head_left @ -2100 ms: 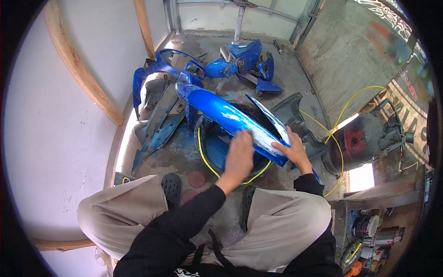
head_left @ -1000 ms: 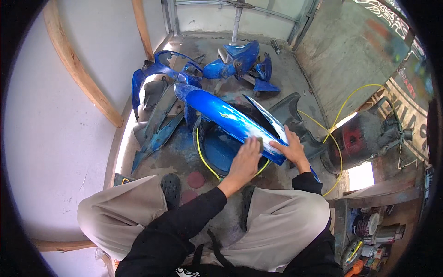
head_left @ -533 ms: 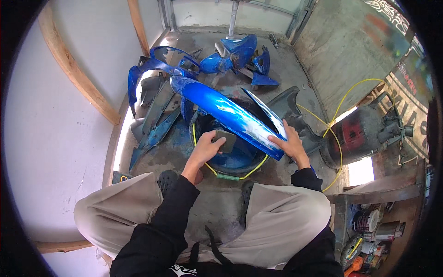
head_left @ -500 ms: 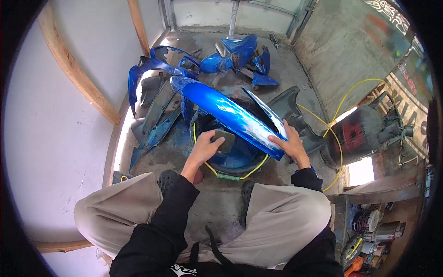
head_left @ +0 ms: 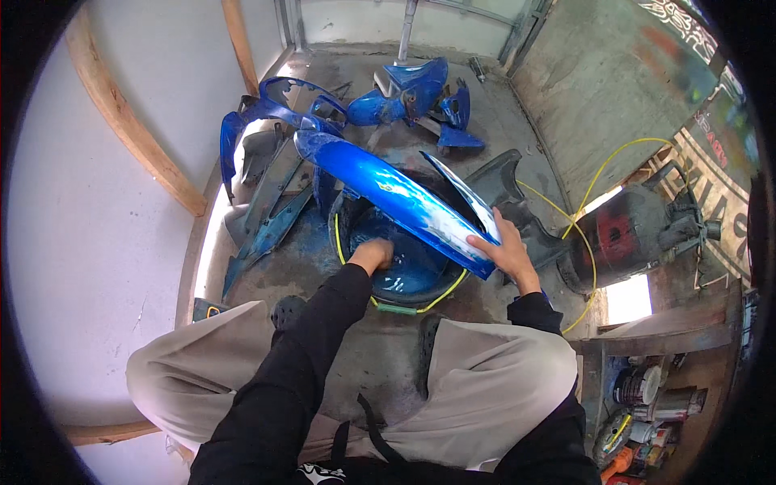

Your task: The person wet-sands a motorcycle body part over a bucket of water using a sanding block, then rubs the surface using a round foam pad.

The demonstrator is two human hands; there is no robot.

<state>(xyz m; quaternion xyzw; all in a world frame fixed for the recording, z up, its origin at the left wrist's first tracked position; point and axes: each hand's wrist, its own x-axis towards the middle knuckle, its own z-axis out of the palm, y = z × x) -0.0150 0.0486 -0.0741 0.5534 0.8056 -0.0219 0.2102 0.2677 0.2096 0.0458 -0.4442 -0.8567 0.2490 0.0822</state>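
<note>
on a grey floor (head_left: 368,347), seen by the head camera, a dark round tub (head_left: 404,300) sits between the wearer's bent knees in beige trousers (head_left: 485,372); it holds bluish liquid (head_left: 420,267), and its yellow handle (head_left: 338,241), with a green grip (head_left: 396,309), hangs round the near side; a long, curved blue panel (head_left: 364,174) with whitish patches lies slantwise above the tub, its far end up and to the left, its near end to the right; the right hand (head_left: 509,249) grips that near end, thumb on the upper face; beside it a narrow white and dark strip (head_left: 461,190) rises from the same end, and whether it joins the panel i cannot tell; the left hand (head_left: 376,255) is down inside the tub, at the liquid, apart from the panel, its fingers mostly hidden, so i cannot tell whether it is open, closed or holding something; beyond the tub lie more blue panels (head_left: 412,97); dark panels (head_left: 271,230) lie to the left; to the right is a dark tank (head_left: 610,242) with a red patch, a yellow hose (head_left: 592,259) near it, and lower down, cans (head_left: 638,385) by a wooden frame.
</note>
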